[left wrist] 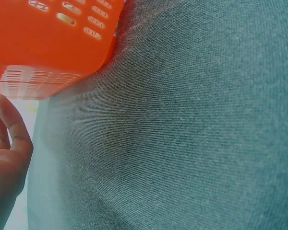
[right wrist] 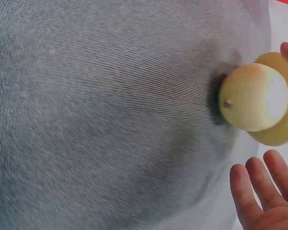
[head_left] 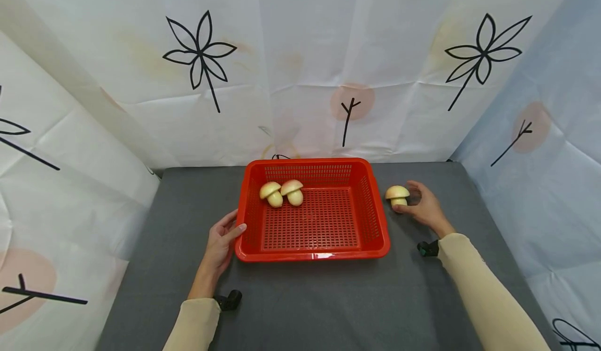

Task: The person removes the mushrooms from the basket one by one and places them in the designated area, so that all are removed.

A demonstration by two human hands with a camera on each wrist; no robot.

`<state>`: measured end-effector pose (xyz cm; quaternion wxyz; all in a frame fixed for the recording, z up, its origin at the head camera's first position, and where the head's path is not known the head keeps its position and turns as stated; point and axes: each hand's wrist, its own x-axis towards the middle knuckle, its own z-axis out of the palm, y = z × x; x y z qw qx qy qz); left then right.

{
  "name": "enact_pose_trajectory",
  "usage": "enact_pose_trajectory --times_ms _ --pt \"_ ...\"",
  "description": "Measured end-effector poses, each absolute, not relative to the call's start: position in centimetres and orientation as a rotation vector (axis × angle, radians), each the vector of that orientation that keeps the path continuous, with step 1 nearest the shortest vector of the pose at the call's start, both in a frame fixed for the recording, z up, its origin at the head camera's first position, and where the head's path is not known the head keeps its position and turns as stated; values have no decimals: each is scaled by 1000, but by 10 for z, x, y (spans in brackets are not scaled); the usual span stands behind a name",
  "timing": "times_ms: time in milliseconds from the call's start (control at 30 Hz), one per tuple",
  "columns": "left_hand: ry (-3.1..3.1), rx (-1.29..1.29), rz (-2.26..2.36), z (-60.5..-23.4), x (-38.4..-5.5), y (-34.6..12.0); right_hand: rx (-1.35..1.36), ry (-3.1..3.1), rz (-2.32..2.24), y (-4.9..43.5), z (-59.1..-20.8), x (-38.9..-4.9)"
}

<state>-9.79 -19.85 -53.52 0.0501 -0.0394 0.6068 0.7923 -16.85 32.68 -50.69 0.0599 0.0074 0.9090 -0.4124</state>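
A red plastic basket [head_left: 312, 255] stands on the grey table. At its left side my left hand [head_left: 223, 241] holds the rim, thumb over the edge and fingers along the outer wall; in the left wrist view two fingers reach up to the basket [left wrist: 48, 43]. Inside, at the back left, lie two mushrooms, one [head_left: 271, 192] beside the other [head_left: 293, 191]. A third mushroom [head_left: 397, 193] is on the table right of the basket. Around its right side is my right hand [head_left: 424, 205], thumb by the stem; the right wrist view shows spread fingers [right wrist: 242, 187] apart from the mushroom [right wrist: 254, 98].
White cloth walls [head_left: 300, 69] with black leaf drawings close in the back and both sides. The grey table [head_left: 300, 304] extends in front of the basket and to both sides of it. Each wrist carries a small black camera, one [head_left: 228, 300] at the left.
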Motion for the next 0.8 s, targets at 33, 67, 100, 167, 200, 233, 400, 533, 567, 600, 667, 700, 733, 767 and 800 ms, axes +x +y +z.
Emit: enact_pose_trajectory --times_ms 33,67,100,167,200,233,400,533,567,600,667,700,733,767,800 --pt "1847 -121 2412 -535 -98 -199 15 2762 -1234 327 -504 -168" --pt "1848 -121 2410 -535 -98 -199 8 2771 -1224 327 -501 -168" --pt "1850 -124 2410 -535 -98 -198 0 2781 -1214 326 -498 -168" --pt "1852 -125 2408 -535 -98 -198 -26 2794 -1215 325 -492 -168" --pt "1852 -125 2407 -535 -98 -198 -41 2802 -1217 324 -488 -168" --pt "1852 -122 2407 -534 -98 -198 -57 2810 -1219 323 -484 -168" --pt "1849 -116 2408 -533 -98 -198 -120 2844 -1236 316 -467 -168" --pt "1847 -117 2405 -533 -98 -198 -171 2868 -1241 310 -455 -168" --pt "1847 -118 2405 -533 -98 -198 -183 2871 -1242 308 -452 -169" --pt "1849 -118 2404 -533 -98 -198 -198 2874 -1239 306 -450 -169" --pt "1851 -117 2401 -534 -98 -198 -227 2877 -1239 302 -445 -170" --pt "1852 -117 2401 -534 -97 -198 -240 2874 -1243 299 -442 -170" --pt "1854 -116 2401 -534 -97 -198 -250 2870 -1245 296 -439 -170" --pt "1855 -113 2401 -534 -97 -198 -261 2866 -1249 293 -436 -171" --pt "1855 -111 2402 -534 -97 -198 -271 2858 -1256 290 -433 -171"
